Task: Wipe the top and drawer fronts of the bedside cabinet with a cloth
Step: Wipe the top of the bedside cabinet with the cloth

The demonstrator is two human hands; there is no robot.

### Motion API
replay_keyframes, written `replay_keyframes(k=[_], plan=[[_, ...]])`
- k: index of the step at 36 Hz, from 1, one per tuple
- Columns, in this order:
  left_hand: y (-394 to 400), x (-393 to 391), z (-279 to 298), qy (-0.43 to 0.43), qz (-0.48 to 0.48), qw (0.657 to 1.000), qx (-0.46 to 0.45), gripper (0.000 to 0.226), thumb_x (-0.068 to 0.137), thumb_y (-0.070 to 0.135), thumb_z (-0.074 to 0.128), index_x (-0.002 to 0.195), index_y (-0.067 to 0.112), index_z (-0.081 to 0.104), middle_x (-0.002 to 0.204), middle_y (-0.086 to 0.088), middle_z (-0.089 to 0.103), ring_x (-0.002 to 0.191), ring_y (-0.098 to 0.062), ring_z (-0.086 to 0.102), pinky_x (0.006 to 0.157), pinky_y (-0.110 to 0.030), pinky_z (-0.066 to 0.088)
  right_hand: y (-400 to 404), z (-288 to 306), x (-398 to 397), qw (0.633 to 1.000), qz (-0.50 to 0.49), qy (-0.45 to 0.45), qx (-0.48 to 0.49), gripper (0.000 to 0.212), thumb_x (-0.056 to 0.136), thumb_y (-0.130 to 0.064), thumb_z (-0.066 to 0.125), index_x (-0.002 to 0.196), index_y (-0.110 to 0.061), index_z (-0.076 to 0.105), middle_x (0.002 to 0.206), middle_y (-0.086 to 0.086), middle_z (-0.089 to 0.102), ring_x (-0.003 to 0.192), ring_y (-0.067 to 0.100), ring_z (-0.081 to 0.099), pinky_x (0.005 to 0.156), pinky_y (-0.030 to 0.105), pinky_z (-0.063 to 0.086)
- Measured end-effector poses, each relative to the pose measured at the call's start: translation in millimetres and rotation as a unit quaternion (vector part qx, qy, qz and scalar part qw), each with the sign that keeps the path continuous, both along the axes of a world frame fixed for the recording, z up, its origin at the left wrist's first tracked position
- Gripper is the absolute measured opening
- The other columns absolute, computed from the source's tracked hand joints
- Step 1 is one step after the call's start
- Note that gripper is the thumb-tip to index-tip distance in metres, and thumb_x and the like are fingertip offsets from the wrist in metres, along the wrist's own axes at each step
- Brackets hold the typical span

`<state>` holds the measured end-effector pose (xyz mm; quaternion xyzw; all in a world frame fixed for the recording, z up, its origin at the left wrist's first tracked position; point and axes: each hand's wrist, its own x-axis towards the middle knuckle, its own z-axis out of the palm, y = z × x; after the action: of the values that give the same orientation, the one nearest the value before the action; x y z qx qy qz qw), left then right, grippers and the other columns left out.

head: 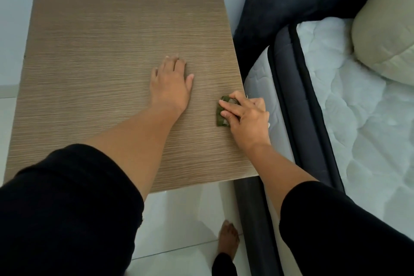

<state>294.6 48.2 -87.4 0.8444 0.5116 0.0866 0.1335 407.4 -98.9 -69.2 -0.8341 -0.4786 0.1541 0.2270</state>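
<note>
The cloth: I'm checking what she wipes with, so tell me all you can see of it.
The cloth is small, dark green with greyish patches, folded into a compact pad. It lies flat on the wooden cabinet top, near its right edge beside the bed. The right hand presses it down, fingers covering most of it.

Soft, even, cool daylight; faint shadows, mild glare on the floor tiles (183, 215), wide-angle bowing at edges.

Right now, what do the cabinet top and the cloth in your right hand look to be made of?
Cabinet top: looks like matte wood-grain laminate or veneer, with fine, even horizontal streaks and no gloss. Cloth: small, green, folded soft fabric, mostly hidden under the right hand; its weave is too small to tell.
</note>
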Motion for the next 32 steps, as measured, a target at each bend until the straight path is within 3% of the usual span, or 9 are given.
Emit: replay_keyframes(k=[8,14,18,24,29,32], plan=[[-30.7,-14.9,1.4,0.018,-0.019,1.0,-0.006,0.048,0.097,0.036,0.037,0.139,0.015,0.035,0.15,-0.007,0.03,0.141,-0.024,0.021,0.112,-0.043,0.02,-42.3,0.0,-18.6,1.0,-0.027,-0.004,0.015,0.025,0.087,-0.027,0.063,0.11,-0.031,0.069,0.116,-0.014,0.06,0.098,0.015,0.042,0.096,0.039,0.041],[-54.6,-24.5,-0.3,0.024,-0.053,0.998,-0.003,0.048,0.096,0.037,0.038,0.138,0.015,0.036,0.15,-0.006,0.032,0.141,-0.024,0.022,0.111,-0.044,0.019,-70.7,-1.6,-33.9,0.997,-0.05,-0.024,0.044,0.021,0.084,-0.017,0.067,0.103,-0.023,0.073,0.115,-0.006,0.065,0.092,0.026,0.048,0.085,0.045,0.047],[-65.6,-30.5,0.3,0.017,-0.067,0.998,-0.014,0.05,0.096,0.039,0.038,0.14,0.015,0.035,0.15,-0.007,0.03,0.141,-0.024,0.021,0.112,-0.044,0.02,-86.7,-2.2,-42.3,0.996,-0.076,-0.016,0.044,0.021,0.085,-0.018,0.065,0.103,-0.024,0.073,0.113,-0.004,0.064,0.089,0.02,0.044,0.086,0.041,0.047],[-84.6,-35.8,5.8,0.021,-0.099,0.994,-0.03,0.053,0.095,0.039,0.041,0.141,0.014,0.033,0.152,-0.007,0.028,0.142,-0.024,0.018,0.113,-0.043,0.019,-107.0,0.2,-57.4,0.994,-0.097,-0.051,0.014,0.02,0.091,-0.015,0.057,0.103,-0.02,0.073,0.112,-0.006,0.065,0.092,0.028,0.048,0.084,0.041,0.046],[-94.1,-41.0,11.3,0.028,-0.129,0.991,-0.039,0.054,0.095,0.039,0.041,0.142,0.014,0.031,0.152,-0.006,0.027,0.143,-0.024,0.017,0.115,-0.043,0.019,-120.2,2.1,-71.5,0.996,-0.088,-0.028,-0.002,0.024,0.093,-0.01,0.053,0.106,-0.013,0.072,0.115,0.0,0.065,0.095,0.03,0.056,0.087,0.038,0.047],[-97.4,-44.1,15.4,0.031,-0.143,0.988,-0.043,0.055,0.096,0.039,0.04,0.143,0.013,0.03,0.153,-0.006,0.025,0.143,-0.024,0.015,0.115,-0.044,0.019,-128.8,6.8,-81.1,0.997,-0.07,-0.034,0.005,0.022,0.092,-0.007,0.054,0.102,-0.011,0.074,0.105,0.003,0.068,0.092,0.032,0.055,0.084,0.04,0.047]])
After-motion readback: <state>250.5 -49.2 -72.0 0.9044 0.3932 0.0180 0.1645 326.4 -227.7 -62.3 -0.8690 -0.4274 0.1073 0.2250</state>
